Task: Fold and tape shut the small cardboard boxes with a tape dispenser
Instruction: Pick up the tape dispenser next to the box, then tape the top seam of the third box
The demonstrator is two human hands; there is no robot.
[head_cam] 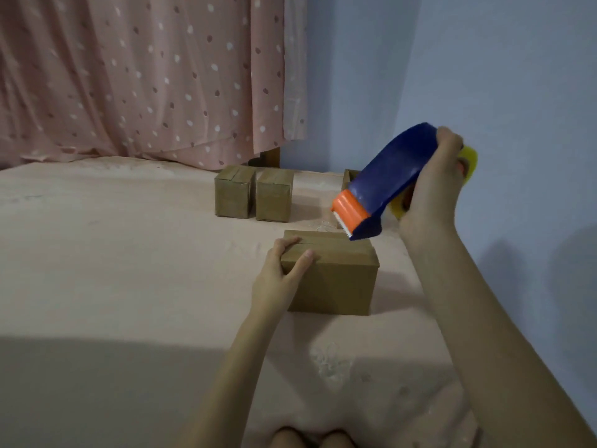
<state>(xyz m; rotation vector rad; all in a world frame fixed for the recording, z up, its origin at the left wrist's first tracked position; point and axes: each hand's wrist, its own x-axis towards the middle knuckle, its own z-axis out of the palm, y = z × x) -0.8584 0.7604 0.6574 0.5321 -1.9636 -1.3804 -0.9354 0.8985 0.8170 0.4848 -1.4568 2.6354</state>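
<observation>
Here the bed (pixel 129 270) carries the box (pixel 332 279) in hand; two taped boxes (pixel 234 195) stand beyond it. The left hand (pixel 279 273) grips its near-left corner, fingers on the seam. The right hand (pixel 436 182) grips the tape dispenser (pixel 384 179), blade just above the far edge. A soft surface could let the box skid, skewing tape. Tape on the seam is perhaps present; another box behind the dispenser is mostly hidden.
</observation>
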